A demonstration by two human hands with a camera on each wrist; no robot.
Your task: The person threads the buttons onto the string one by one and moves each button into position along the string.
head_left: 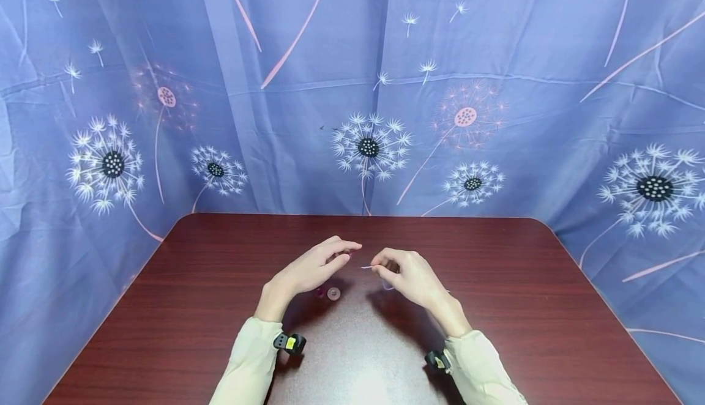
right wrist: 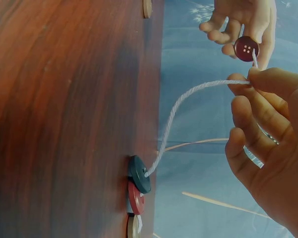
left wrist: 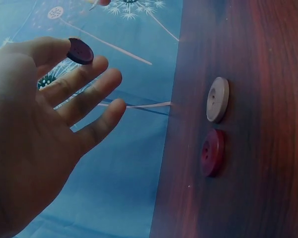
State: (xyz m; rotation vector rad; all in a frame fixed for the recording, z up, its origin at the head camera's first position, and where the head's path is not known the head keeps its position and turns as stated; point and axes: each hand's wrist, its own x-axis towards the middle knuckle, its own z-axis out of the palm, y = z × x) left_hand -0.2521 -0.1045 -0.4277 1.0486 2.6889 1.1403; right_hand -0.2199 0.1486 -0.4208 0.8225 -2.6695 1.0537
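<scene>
My left hand (head_left: 315, 266) pinches a dark maroon button (right wrist: 246, 49) by its edge between thumb and forefinger, its four holes facing the right hand. The other left fingers are spread. My right hand (head_left: 410, 278) pinches a white cord (right wrist: 177, 106) near its end between thumb and forefinger. The cord's short free tip points at the button and overlaps its face in the right wrist view. From the pinch the cord sags to a dark green button (right wrist: 139, 174), threaded on it. A red button (right wrist: 136, 198) and a beige button (right wrist: 133, 228) follow in a row.
Below the left hand, a beige button (left wrist: 218, 99) and a crimson button (left wrist: 213, 152) lie side by side on the dark wooden table (head_left: 512, 307). A blue dandelion-print curtain (head_left: 297, 130) hangs around the table's back and sides.
</scene>
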